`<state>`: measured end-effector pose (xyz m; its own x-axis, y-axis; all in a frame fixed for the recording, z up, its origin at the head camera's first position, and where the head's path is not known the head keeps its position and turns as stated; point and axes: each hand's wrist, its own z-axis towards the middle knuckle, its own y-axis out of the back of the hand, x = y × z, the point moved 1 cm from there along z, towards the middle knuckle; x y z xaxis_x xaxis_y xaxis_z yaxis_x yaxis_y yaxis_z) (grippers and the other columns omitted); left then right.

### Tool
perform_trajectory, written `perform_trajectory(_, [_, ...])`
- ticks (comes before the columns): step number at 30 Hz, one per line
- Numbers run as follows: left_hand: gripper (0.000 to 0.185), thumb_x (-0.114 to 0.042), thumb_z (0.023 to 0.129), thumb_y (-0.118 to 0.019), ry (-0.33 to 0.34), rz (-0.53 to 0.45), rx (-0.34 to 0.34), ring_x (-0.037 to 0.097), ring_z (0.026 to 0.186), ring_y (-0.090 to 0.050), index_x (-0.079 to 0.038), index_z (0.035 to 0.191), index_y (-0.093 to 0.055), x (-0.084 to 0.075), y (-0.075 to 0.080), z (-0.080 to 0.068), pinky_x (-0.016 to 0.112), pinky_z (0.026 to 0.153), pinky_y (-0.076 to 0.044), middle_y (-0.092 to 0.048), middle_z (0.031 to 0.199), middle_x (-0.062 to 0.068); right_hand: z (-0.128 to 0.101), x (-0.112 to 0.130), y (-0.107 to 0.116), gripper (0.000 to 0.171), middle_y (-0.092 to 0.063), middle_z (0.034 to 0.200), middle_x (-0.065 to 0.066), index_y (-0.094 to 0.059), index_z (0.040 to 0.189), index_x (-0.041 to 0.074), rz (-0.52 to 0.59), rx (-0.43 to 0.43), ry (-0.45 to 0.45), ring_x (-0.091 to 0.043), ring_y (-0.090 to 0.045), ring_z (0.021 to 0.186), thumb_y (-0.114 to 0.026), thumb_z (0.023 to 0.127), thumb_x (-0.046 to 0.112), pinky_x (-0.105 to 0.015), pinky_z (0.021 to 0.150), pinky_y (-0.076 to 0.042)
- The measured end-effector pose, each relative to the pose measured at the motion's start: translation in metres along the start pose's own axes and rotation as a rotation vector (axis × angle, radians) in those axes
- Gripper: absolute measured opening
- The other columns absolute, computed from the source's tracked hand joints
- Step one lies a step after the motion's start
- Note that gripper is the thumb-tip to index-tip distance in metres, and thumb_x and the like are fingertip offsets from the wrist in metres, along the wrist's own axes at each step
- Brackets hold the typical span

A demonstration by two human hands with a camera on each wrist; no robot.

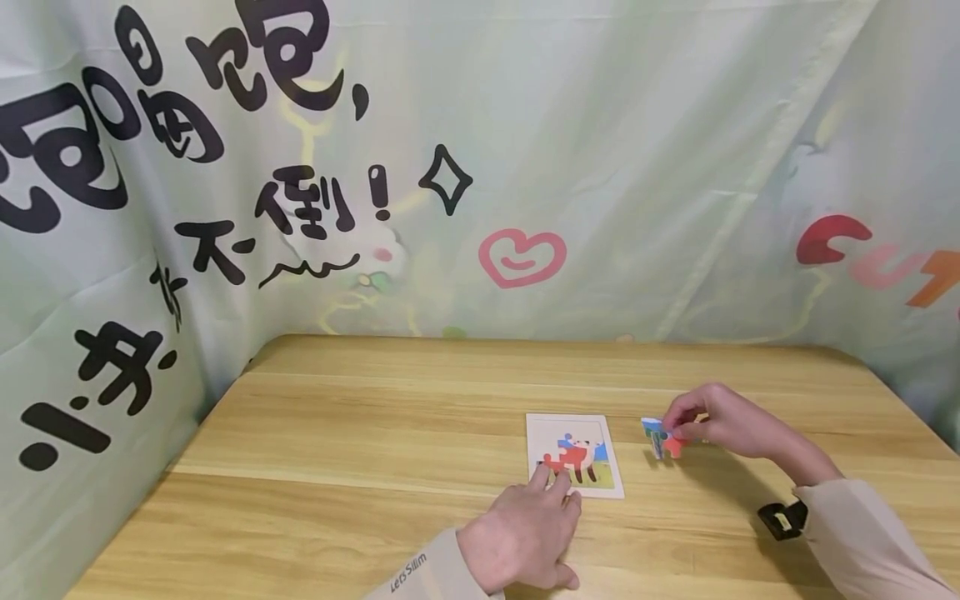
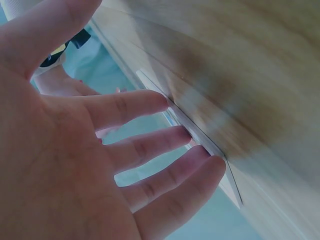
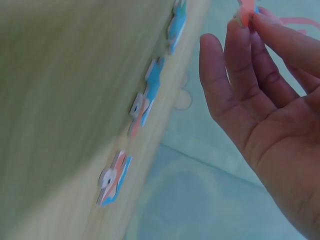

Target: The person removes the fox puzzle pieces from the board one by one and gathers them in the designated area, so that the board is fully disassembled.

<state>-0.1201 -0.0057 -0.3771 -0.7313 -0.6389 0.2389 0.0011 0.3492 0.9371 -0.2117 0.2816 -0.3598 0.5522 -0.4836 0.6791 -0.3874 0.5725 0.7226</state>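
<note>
Left hand: the left hand (image 1: 525, 533) lay low and centre in the head view, fingers straight and spread, grip released, nothing held. Fingertips (image 2: 160, 102) pressed on the near left corner of the puzzle card (image 1: 609, 433).

Puzzle card: white, flat on the wooden surface (image 1: 360, 433), centre of the head view. It carried a partly assembled picture in red, blue and green. In the left wrist view only its thin edge (image 2: 220, 160) showed under the fingertips.

Right hand: the right hand (image 1: 720, 421) was right of centre in the head view, just beside the card's right edge but apart from it. Its grip pinched a puzzle piece (image 1: 662, 437) between thumb and fingertips (image 3: 240, 30).

Puzzle piece: blue, red and white, held at the surface; contact with the wood could not be told. In the right wrist view it appeared only as an orange-pink sliver (image 3: 246, 10) at the top edge.

Loose pieces: several more pieces (image 3: 142, 107) lay in a row on the surface, left of centre in the right wrist view.

Backdrop: a pale green cloth (image 1: 600, 125) with black characters and a pink heart (image 1: 522, 257) hung behind the surface.

Wrist: a black strap (image 1: 783, 518) sat at the right sleeve cuff.
</note>
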Motion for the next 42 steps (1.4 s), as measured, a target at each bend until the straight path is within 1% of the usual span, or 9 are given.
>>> perform_trajectory(2, [0.085,-0.076,0.084,-0.061,-0.001,0.003,-0.003,0.018,0.131,-0.04,-0.022,0.149,-0.052,0.0,0.001,0.0,0.019,0.081,-0.054,-0.045,0.149,-0.002,-0.002,-0.002,0.0,0.02,-0.069,0.085,0.006,-0.072,0.086,0.002,0.01,0.007,-0.003,-0.003,-0.058,0.074,-0.064,0.088,-0.016,-0.025,0.059,-0.051])
perform_trajectory(6, [0.085,-0.076,0.084,-0.06,-0.001,0.009,-0.003,0.018,0.132,-0.04,-0.022,0.149,-0.052,0.0,0.001,0.001,0.02,0.082,-0.054,-0.044,0.15,-0.002,-0.005,-0.005,-0.002,0.02,-0.07,0.085,0.005,-0.071,0.086,0.001,0.023,0.017,0.024,-0.002,-0.059,0.075,-0.063,0.088,-0.017,-0.024,0.06,-0.052])
perform_trajectory(11, [0.084,-0.076,0.085,-0.059,0.001,0.011,0.002,0.018,0.133,-0.039,-0.023,0.149,-0.052,0.0,0.0,0.001,0.02,0.083,-0.054,-0.044,0.151,-0.002,-0.007,-0.01,-0.004,0.02,-0.07,0.084,0.003,-0.07,0.086,-0.001,0.037,0.033,0.043,-0.001,-0.058,0.075,-0.062,0.086,-0.019,-0.024,0.058,-0.051])
perform_trajectory(18, [0.084,-0.078,0.084,-0.058,0.007,0.031,0.003,0.019,0.134,-0.039,-0.024,0.149,-0.052,-0.001,-0.002,0.0,0.02,0.084,-0.054,-0.044,0.151,-0.003,-0.006,-0.012,-0.009,0.025,-0.068,0.081,0.005,-0.071,0.083,0.004,-0.021,0.037,0.087,0.001,-0.053,0.073,-0.065,0.082,-0.02,-0.023,0.055,-0.048])
perform_trajectory(24, [0.086,-0.078,0.084,-0.057,0.001,0.04,-0.008,0.018,0.131,-0.041,-0.023,0.149,-0.052,-0.001,-0.001,0.0,0.02,0.082,-0.054,-0.045,0.149,-0.002,-0.003,-0.009,-0.013,0.025,-0.066,0.082,0.01,-0.07,0.08,0.006,-0.035,0.082,0.037,0.001,-0.053,0.074,-0.066,0.082,-0.019,-0.023,0.058,-0.049])
perform_trajectory(28, [0.085,-0.078,0.084,-0.057,-0.005,0.048,-0.009,0.018,0.13,-0.041,-0.022,0.148,-0.053,-0.001,0.0,0.0,0.02,0.081,-0.054,-0.046,0.148,-0.003,-0.001,-0.008,-0.015,0.024,-0.065,0.081,0.01,-0.069,0.08,0.007,-0.032,0.112,0.003,0.001,-0.052,0.072,-0.067,0.083,-0.017,-0.023,0.057,-0.048])
perform_trajectory(33, [0.084,-0.078,0.085,-0.056,-0.011,0.046,0.001,0.018,0.131,-0.041,-0.023,0.149,-0.052,-0.002,0.0,0.001,0.02,0.081,-0.054,-0.045,0.149,-0.003,-0.002,-0.008,-0.011,0.021,-0.065,0.081,0.01,-0.069,0.081,0.007,-0.054,0.121,-0.03,0.0,-0.051,0.069,-0.068,0.085,-0.014,-0.023,0.057,-0.048])
perform_trajectory(39, [0.084,-0.077,0.085,-0.057,0.001,0.022,0.018,0.019,0.135,-0.039,-0.024,0.149,-0.051,-0.001,0.0,0.0,0.021,0.085,-0.054,-0.043,0.151,-0.004,0.004,-0.005,-0.006,0.021,-0.064,0.08,0.01,-0.069,0.081,0.007,-0.094,0.105,-0.007,0.0,-0.053,0.07,-0.068,0.085,-0.013,-0.025,0.058,-0.049])
perform_trajectory(42, [0.084,-0.077,0.085,-0.056,0.006,0.023,0.023,0.019,0.136,-0.038,-0.024,0.15,-0.05,-0.001,0.001,0.0,0.021,0.085,-0.055,-0.043,0.151,-0.004,0.011,0.0,-0.005,0.018,-0.065,0.081,0.008,-0.069,0.083,0.006,-0.114,0.105,-0.01,-0.001,-0.054,0.072,-0.069,0.086,-0.012,-0.026,0.061,-0.051])
